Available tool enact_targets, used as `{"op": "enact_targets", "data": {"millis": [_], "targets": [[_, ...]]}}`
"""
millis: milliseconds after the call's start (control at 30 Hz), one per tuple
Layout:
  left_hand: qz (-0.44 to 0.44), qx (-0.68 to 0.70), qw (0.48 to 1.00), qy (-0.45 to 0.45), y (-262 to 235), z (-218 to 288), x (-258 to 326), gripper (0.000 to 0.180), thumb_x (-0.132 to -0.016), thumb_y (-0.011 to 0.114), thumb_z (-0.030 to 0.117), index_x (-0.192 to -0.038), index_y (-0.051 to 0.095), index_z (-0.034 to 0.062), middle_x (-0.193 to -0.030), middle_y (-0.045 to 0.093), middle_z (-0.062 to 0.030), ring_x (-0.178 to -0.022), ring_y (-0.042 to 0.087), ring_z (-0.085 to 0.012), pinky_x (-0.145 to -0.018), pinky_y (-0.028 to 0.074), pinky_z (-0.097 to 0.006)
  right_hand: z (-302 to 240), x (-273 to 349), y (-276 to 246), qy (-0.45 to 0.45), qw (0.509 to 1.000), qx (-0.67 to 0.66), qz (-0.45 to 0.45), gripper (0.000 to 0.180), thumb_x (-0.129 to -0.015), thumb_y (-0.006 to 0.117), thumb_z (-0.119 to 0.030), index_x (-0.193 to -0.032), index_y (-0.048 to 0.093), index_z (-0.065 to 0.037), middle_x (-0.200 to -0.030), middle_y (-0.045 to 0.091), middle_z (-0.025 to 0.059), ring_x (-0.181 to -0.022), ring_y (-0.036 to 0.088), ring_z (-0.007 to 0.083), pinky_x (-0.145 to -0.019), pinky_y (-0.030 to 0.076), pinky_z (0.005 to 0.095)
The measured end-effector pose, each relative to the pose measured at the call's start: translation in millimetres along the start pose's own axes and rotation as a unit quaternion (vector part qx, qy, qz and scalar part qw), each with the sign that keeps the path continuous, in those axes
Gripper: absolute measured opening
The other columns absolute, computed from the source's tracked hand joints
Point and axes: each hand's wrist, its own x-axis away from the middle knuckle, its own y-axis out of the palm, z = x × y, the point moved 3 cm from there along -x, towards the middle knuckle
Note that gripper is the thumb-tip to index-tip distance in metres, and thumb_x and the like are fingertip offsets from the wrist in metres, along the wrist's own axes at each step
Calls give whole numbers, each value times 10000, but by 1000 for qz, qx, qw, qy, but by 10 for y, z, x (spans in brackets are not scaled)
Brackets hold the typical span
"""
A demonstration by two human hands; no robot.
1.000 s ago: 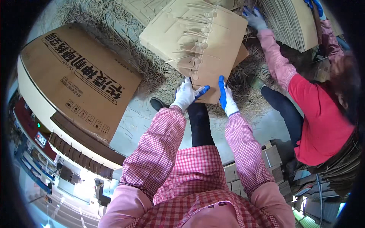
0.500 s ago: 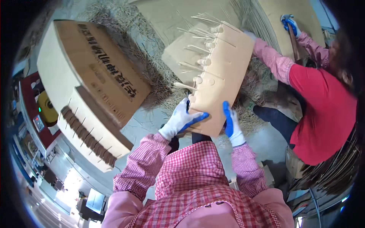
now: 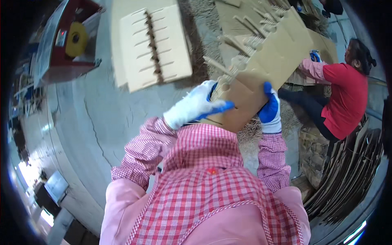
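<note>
Both my hands, in white gloves with blue palms, hold a stack of tan die-cut cardboard sheets [image 3: 281, 55] in front of me. My left hand [image 3: 198, 104] grips its near left edge, thumb lying on the top face. On the near right edge is my right hand [image 3: 270, 107], thumb on top and fingers partly hidden below. Round notches run along the stack's left edge. Thin cardboard scrap strips [image 3: 239, 45] stick out from these notches. The stack tilts away toward the upper right.
Slotted pale cardboard panels [image 3: 175, 45] lie stacked at the upper left, beside a red machine with a yellow wheel [image 3: 76, 39]. Scrap strips [image 3: 208, 30] litter the floor. A co-worker in red [image 3: 345, 98] sits at right, near upright brown cardboard sheets [image 3: 347, 175].
My view has swung to the right, and the brown carton at left is out of sight. The stack stays in both hands, now higher and further right. The co-worker's hammer no longer shows.
</note>
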Motion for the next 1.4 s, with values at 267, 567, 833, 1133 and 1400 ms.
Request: {"op": "enact_targets", "data": {"millis": [267,567,833,1133,1400], "targets": [[265,204,933,131,-484,-1019,1698,574,-941,464,382,-1359,335,10,-1300,461,-101,-1194,447,-199,-990,368,-331,-147,699,696,-107,980,9,-170,474,-957,425,-264,-1356,351,-19,-1368,416,143,-1250,413,303,-1059,310,456],[387,291,856,181,498,-64,1144,412,-889,546,367,-1080,509,3,-956,570,-82,-872,523,-140,-778,430,-287,-364,841,656,-204,959,125,-154,481,-936,478,-249,-1354,362,-40,-1355,435,120,-1236,427,298,-1046,326,473],[487,483,682,253,450,274,646,425,-935,488,391,-601,378,153,-513,315,45,-449,325,-77,-439,263,-241,-642,1043,473,-278,938,145,-148,401,-936,488,-226,-1278,450,-22,-1290,500,105,-1197,467,244,-1017,365,425],[466,316,814,145,-352,-527,1072,382,-867,555,451,-689,522,115,-559,494,14,-478,493,-142,-463,405,-279,-1336,1438,-107,-351,924,141,-46,489,-929,479,-313,-1324,405,-34,-1333,459,125,-1212,450,296,-1031,344,472],[173,-30,948,265,827,620,1028,629,-742,720,261,-1275,480,30,-1257,473,-146,-1089,512,-241,-961,393,-368,-1178,1503,-180,-321,944,41,-61,488,-913,522,-270,-1329,399,-45,-1328,464,123,-1217,447,292,-1037,340,474]]}}
